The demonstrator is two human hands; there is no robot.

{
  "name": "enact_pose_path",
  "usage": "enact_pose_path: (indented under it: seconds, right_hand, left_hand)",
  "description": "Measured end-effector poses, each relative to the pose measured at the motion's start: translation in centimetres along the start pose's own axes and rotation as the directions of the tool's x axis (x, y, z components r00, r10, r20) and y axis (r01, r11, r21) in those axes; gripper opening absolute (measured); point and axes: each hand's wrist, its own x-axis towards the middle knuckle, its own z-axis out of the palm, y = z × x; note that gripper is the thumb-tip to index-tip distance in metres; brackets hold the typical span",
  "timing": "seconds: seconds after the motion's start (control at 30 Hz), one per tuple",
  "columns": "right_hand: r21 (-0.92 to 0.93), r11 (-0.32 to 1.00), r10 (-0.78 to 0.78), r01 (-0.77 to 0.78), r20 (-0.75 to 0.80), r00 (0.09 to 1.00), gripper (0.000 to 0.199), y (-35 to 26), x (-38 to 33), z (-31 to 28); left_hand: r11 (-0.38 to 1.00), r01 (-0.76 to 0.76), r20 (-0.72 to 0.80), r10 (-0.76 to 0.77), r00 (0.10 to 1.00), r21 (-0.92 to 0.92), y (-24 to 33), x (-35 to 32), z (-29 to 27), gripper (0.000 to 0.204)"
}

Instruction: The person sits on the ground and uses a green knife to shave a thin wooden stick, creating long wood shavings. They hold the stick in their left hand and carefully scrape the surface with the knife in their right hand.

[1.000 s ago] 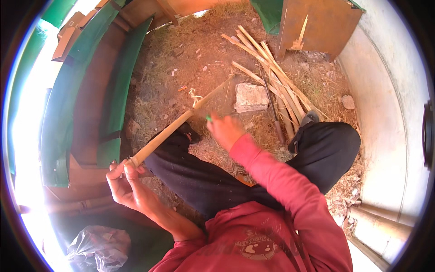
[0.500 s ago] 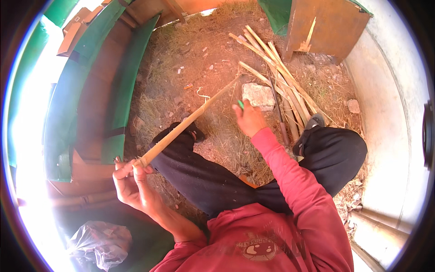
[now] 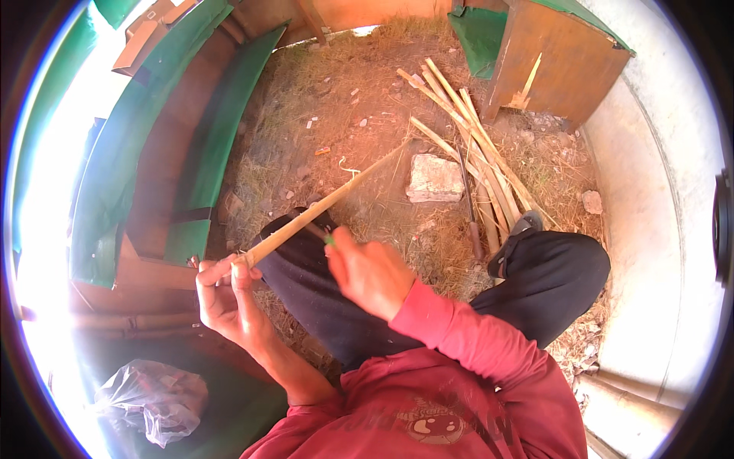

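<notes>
A long, pale bamboo strip slants away from me toward the far middle, with a curled shaving hanging near its far part. My left hand pinches its near end between thumb and fingers. My right hand is closed round a small green handle, mostly covered by the fingers and slightly blurred. From that handle a thin grey blade, apparently a knife, reaches to the strip's middle near my left knee; whether it touches cannot be made out.
Several bamboo strips lie piled at the far right beside a pale stone block. A long, dark-bladed tool rests against them. Green-covered boards line the left; a clear plastic bag sits at lower left. A wooden panel stands far right.
My right hand has swung left and nearer to me, from beside the stone block to the strip's middle, carrying the knife. My left hand keeps its hold on the strip.
</notes>
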Motion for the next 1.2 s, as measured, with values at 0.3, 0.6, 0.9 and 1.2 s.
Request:
enact_pose_path:
  seconds: [0.3, 0.6, 0.9, 1.2]
  right_hand:
    - [-0.080, 0.994, 0.065, -0.071, -0.068, 0.996, 0.019, 3.7, 1.2, 0.8]
    - [-0.079, 0.992, 0.088, -0.102, -0.167, 0.982, 0.019, 5.7, 1.9, 2.2]
    - [-0.200, 0.961, 0.153, -0.193, -0.202, 0.968, 0.022, 8.4, 2.4, 1.8]
    - [-0.327, 0.940, 0.007, -0.098, -0.269, 0.963, 0.022, 13.7, 3.8, 3.4]
  left_hand:
    - [0.989, -0.129, 0.071, 0.124, 0.990, 0.078, -0.6, 0.9, 0.6, 0.013]
    - [0.993, -0.072, 0.028, 0.069, 0.997, 0.094, -0.5, 0.9, 1.1, 0.016]
    - [0.992, -0.046, 0.021, 0.044, 0.999, 0.121, -0.4, 0.6, 1.1, 0.014]
    - [0.999, -0.033, 0.048, 0.032, 0.998, 0.016, -0.2, 0.4, 1.4, 0.012]
